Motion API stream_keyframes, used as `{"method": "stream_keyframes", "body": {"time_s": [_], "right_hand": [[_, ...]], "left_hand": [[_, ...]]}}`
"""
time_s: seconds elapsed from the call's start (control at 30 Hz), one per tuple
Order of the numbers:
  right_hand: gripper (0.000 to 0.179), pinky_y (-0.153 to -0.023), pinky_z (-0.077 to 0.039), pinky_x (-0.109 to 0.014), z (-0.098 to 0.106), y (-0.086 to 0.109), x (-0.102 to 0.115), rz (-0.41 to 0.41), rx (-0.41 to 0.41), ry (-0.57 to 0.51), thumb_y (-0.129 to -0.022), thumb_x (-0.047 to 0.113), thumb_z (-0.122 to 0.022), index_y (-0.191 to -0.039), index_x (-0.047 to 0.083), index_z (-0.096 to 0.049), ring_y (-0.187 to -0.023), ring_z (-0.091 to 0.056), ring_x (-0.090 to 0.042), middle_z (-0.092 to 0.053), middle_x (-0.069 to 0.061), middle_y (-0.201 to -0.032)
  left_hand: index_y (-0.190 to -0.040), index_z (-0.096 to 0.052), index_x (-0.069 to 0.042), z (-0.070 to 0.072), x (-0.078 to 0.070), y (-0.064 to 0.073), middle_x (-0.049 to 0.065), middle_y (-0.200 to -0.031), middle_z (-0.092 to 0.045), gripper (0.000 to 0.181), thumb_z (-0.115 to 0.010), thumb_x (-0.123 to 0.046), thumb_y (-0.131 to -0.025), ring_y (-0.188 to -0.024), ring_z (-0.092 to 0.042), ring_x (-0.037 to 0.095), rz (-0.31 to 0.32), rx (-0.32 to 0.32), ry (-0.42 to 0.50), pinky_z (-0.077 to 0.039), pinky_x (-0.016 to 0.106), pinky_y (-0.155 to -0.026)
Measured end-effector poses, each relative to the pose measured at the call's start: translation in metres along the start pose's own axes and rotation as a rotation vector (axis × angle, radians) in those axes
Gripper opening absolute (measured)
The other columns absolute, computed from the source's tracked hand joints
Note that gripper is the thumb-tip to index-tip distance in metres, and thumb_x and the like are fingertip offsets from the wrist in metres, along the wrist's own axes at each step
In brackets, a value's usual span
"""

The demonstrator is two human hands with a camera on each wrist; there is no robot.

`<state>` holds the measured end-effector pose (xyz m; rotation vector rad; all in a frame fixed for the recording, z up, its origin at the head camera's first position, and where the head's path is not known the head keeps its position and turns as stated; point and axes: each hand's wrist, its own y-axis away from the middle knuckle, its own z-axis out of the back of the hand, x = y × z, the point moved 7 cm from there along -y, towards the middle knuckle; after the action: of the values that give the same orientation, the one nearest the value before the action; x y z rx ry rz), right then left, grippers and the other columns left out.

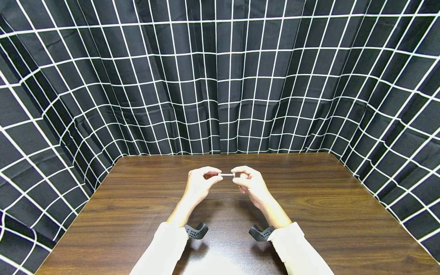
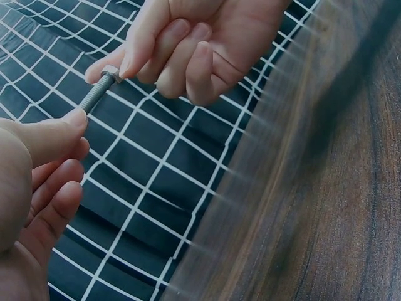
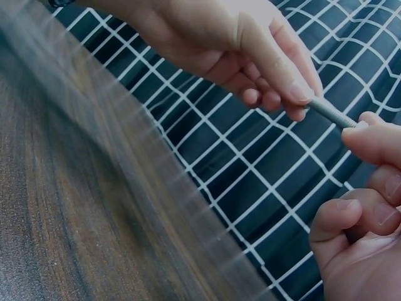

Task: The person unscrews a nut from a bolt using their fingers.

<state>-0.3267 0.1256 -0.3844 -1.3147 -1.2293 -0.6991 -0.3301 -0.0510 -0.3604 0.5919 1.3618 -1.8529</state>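
A threaded metal bolt (image 2: 96, 95) is held level above the table, spanning the gap between the two hands. My left hand (image 1: 200, 184) pinches one end of it between thumb and fingertips. At the other end is a hex piece (image 2: 111, 72), gripped by the thumb and index finger of my right hand (image 1: 251, 185); whether it is the head or a nut, I cannot tell. In the right wrist view, the thread of the bolt (image 3: 332, 113) shows between the hands, while fingers hide the hex end. The right hand's other fingers are curled toward the palm.
Beneath the hands lies a brown wood-grain table (image 1: 137, 214). A black curtain with white grid lines (image 1: 227, 88) hangs around its back and sides. Dark wrist mounts (image 1: 196, 231) sit by both white sleeves (image 1: 161, 248).
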Motion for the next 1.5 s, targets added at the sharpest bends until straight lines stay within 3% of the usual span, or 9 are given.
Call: {"method": "stream_keyframes", "body": {"time_s": [0.17,0.33,0.53,0.77,1.07,1.5], "right_hand": [[0.04,-0.046,-0.028,-0.024,-0.002,0.0,0.0,-0.008,0.008,-0.04,-0.083,-0.012,-0.059,-0.122,-0.016,-0.049,-0.043,-0.029,-0.005,-0.034,0.006,-0.055],[0.032,-0.046,-0.029,-0.023,-0.001,0.0,-0.001,-0.025,-0.004,-0.058,-0.09,-0.003,-0.057,-0.12,-0.015,-0.052,-0.045,-0.029,-0.009,-0.035,0.004,-0.053],[0.026,-0.045,-0.032,-0.022,0.001,-0.001,-0.003,-0.045,-0.039,0.013,-0.099,0.012,-0.051,-0.106,-0.012,-0.06,-0.045,-0.029,-0.009,-0.033,0.004,-0.049],[0.032,-0.044,-0.032,-0.022,0.002,-0.001,-0.009,-0.151,-0.102,0.086,-0.102,0.021,-0.049,-0.085,-0.001,-0.064,-0.042,-0.025,-0.008,-0.034,0.003,-0.049],[0.036,-0.044,-0.03,-0.022,0.0,-0.001,-0.011,-0.17,-0.111,0.09,-0.102,0.023,-0.049,-0.074,0.004,-0.06,-0.041,-0.022,-0.007,-0.03,0.004,-0.048],[0.027,-0.045,-0.032,-0.022,0.0,0.0,-0.011,-0.162,-0.097,0.087,-0.099,0.016,-0.055,-0.078,0.002,-0.062,-0.042,-0.023,-0.007,-0.031,0.005,-0.048]], "left_hand": [[-0.093,-0.075,-0.005,0.0,0.001,0.0,-0.004,-0.082,-0.073,0.015,-0.08,-0.008,-0.079,-0.067,-0.064,0.008,0.0,0.0,-0.001,-0.052,0.025,-0.062],[-0.092,-0.076,-0.006,0.001,-0.001,0.001,-0.003,-0.082,-0.073,0.014,-0.079,-0.008,-0.079,-0.066,-0.064,0.009,-0.013,-0.004,-0.003,-0.051,0.025,-0.061],[-0.091,-0.076,-0.011,0.0,0.0,0.0,-0.005,-0.082,-0.072,0.014,-0.08,-0.01,-0.078,-0.066,-0.062,0.007,-0.011,-0.008,-0.023,-0.05,0.025,-0.06],[-0.091,-0.076,-0.011,-0.001,0.001,0.0,-0.007,-0.081,-0.072,0.013,-0.08,-0.01,-0.078,-0.067,-0.064,0.006,-0.001,-0.009,-0.023,-0.051,0.026,-0.062],[-0.091,-0.076,-0.01,-0.002,0.0,0.001,-0.006,-0.081,-0.073,0.013,-0.08,-0.009,-0.079,-0.067,-0.064,0.006,-0.011,-0.007,-0.028,-0.051,0.025,-0.061],[-0.092,-0.076,-0.007,-0.002,-0.001,0.001,-0.004,-0.081,-0.073,0.014,-0.08,-0.01,-0.079,-0.067,-0.064,0.007,-0.019,-0.005,-0.024,-0.051,0.025,-0.061]]}}
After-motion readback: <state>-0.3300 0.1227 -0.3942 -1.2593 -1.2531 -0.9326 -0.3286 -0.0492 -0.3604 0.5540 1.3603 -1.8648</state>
